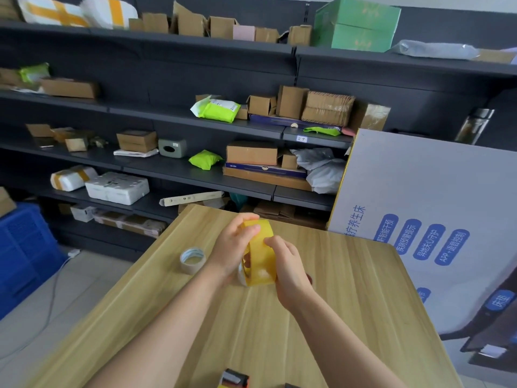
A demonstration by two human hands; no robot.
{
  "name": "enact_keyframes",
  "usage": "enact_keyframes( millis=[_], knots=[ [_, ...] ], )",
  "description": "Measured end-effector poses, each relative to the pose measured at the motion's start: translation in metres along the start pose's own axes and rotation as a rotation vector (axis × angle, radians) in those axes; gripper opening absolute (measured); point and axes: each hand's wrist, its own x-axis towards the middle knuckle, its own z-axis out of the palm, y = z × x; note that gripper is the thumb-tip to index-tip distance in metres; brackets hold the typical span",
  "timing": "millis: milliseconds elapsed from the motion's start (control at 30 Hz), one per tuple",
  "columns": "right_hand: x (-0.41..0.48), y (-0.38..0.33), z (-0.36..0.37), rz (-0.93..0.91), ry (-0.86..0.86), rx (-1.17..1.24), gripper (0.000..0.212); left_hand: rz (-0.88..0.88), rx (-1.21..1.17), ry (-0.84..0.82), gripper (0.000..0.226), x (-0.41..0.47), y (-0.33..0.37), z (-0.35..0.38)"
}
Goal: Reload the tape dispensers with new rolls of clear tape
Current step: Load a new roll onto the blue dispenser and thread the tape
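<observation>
step: find tape end | your left hand [233, 245] and right hand [288, 268] fingers [270, 241] closed on yellow roll [260, 252] above bench [349, 289] | tip: turn roll slowly, pick edge with thumbnail

Tabletop [349, 317] mostly bare wood: wide open run on right side & across near-centre, hand can sweep there w/o hitting anything. Left half open too, except small tape roll [192, 260] lying flat, just beside left hand [233, 246]. Centre blocked: both hands, left + right hand [288, 271], wrapped round upright yellow tape roll [260, 253], forearms crossing the near table. Near edge: tape dispenser [233, 379], only partly in view, sits between the forearms. Right edge hemmed by big printed box [425, 205] close alongside. Far edge: shelving [195, 175] crammed w/ parcels just behind. Left of table: open floor, then blue crate [25, 247].
</observation>
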Motion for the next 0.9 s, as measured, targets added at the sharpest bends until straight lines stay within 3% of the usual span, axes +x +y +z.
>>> enact_keyframes(
  millis=[100,167,300,433,567,667,700,800,900],
  knots=[
    [0.008,-0.002,0.031,0.045,0.049,0.022,0.027,0.110,0.067,-0.023,0.029,0.006,-0.007,-0.028],
    [0.014,0.000,0.051,0.050,0.065,0.023,0.027,0.092,0.005,-0.045,0.022,0.012,-0.010,-0.047],
    [0.015,-0.001,0.084,0.065,0.082,0.015,0.029,-0.055,-0.110,-0.133,0.038,0.026,-0.014,-0.084],
    [0.022,0.011,0.110,0.060,0.166,0.031,0.016,-0.273,-0.110,-0.242,0.047,0.029,-0.017,-0.109],
    [0.027,0.015,0.122,0.127,0.207,0.043,0.017,-0.142,-0.117,-0.216,0.047,0.028,-0.024,-0.121],
    [0.033,0.018,0.121,0.222,0.231,0.094,0.066,0.033,-0.027,-0.236,0.051,0.023,-0.026,-0.121],
    [0.036,0.019,0.120,0.233,0.235,0.103,0.070,0.077,0.023,-0.231,0.051,0.022,-0.027,-0.119],
    [0.042,0.020,0.117,0.227,0.235,0.087,0.050,0.155,0.109,-0.225,0.056,0.022,-0.028,-0.118],
    [0.045,0.019,0.116,0.221,0.214,0.037,0.038,0.118,0.079,-0.241,0.061,0.025,-0.026,-0.121]
  ],
)
